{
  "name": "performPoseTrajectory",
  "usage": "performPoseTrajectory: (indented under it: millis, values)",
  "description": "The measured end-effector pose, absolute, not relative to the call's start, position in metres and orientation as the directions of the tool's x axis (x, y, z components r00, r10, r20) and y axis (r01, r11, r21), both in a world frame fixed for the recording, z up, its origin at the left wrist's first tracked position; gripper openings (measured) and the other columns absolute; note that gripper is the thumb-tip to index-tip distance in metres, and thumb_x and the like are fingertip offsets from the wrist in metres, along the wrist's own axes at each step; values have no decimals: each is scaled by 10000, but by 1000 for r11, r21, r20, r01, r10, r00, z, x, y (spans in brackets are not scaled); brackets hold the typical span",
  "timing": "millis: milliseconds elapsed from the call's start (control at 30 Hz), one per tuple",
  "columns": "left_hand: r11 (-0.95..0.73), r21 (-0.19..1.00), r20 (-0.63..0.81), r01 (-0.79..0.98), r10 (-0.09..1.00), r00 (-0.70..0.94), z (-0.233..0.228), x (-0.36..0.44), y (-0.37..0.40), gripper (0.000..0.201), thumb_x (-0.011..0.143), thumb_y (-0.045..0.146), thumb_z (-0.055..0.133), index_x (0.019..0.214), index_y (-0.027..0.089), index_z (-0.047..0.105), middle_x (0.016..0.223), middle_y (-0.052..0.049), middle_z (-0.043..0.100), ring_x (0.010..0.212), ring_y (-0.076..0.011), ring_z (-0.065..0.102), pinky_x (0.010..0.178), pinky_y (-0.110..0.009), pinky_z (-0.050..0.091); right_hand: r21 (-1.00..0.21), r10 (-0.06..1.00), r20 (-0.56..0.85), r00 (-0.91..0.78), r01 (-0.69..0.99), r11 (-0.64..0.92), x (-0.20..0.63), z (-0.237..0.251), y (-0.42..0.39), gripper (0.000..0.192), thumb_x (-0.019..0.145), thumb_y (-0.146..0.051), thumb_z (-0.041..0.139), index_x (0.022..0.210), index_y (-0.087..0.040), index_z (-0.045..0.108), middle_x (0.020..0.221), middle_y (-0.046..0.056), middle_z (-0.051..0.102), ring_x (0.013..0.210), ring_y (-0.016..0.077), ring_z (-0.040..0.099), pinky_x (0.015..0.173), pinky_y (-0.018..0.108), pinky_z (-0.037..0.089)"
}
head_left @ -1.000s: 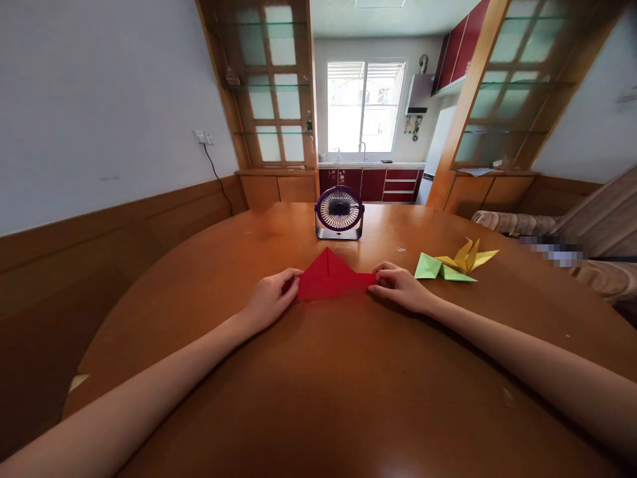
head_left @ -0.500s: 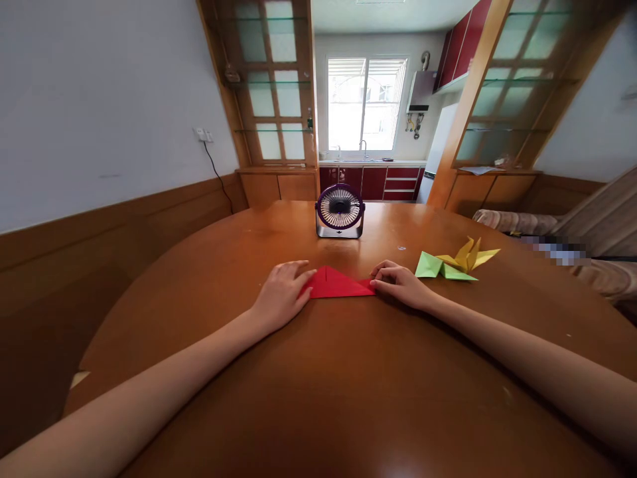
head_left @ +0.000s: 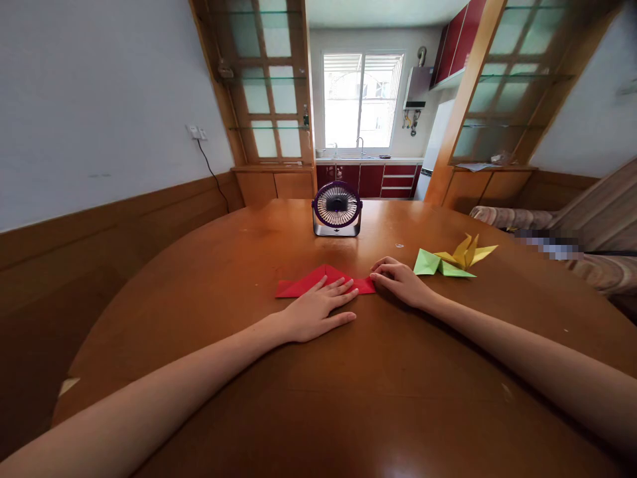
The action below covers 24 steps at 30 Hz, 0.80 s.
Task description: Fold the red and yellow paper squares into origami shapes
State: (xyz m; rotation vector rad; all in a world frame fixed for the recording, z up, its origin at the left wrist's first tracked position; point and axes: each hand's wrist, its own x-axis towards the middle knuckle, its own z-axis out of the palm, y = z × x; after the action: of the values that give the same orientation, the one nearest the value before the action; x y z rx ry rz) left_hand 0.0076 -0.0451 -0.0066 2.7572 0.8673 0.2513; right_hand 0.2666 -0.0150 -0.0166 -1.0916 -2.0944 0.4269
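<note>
Just below mid-frame on the brown counter (head_left: 348, 398), the left hand (head_left: 318, 309) lies flat, fingers spread and pressing on the red paper (head_left: 303, 285), which lies folded at the centre. The right hand (head_left: 398, 282) pins the paper's right tip, fingers curled together on it. Right of that lie a green fold (head_left: 438, 265) and a yellow fold (head_left: 468, 252). Farther back, centre, stands a fan (head_left: 337, 209).

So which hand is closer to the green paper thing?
The right hand. It rests just left of the green paper, pinching the red paper's corner. The left hand lies flat on the red paper, farther away.
</note>
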Motion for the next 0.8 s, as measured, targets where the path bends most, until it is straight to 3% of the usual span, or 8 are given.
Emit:
performPoseTrajectory:
  millis: [233,367,500,633,800]
  values:
    - [-798,270,95,538,578,810,-7,7,-45,614,965,602,291,1491,285,287,1563,-48,240,1466,-248,156,1182,-516,67,-666,831,385,-402,503,552,267,-10,-18,334,890,-448,526,816,-173,700,937,78,665,899,213,602,859,368,459]
    - [-789,273,77,550,588,805,-7,8,-45,619,964,608,282,1490,282,288,1569,-44,227,1465,-236,168,1185,-502,66,-776,875,320,-363,430,462,268,-8,-19,337,876,-475,527,932,-180,678,893,47,696,872,218,624,819,362,470]
    - [-785,269,71,557,593,802,-7,8,-44,623,961,614,282,1489,285,291,1569,-47,227,1464,-240,170,1184,-503,62,-858,888,292,-355,314,407,264,-7,-23,366,864,-467,554,1095,-193,628,954,48,723,958,230,650,915,394,459]
    - [-781,264,63,567,600,798,-6,9,-44,634,958,616,288,1493,275,284,1570,-53,226,1465,-240,166,1185,-495,69,-891,885,275,-375,246,381,261,-8,-27,432,866,-457,568,1206,-191,577,979,65,740,1011,240,655,978,425,437]
    - [-784,258,72,565,599,797,-6,8,-45,623,960,610,297,1491,284,288,1569,-59,232,1463,-235,177,1185,-489,87,-870,885,271,-378,297,393,260,-9,-31,424,877,-464,562,1186,-178,613,1031,82,734,1034,250,653,985,447,443]
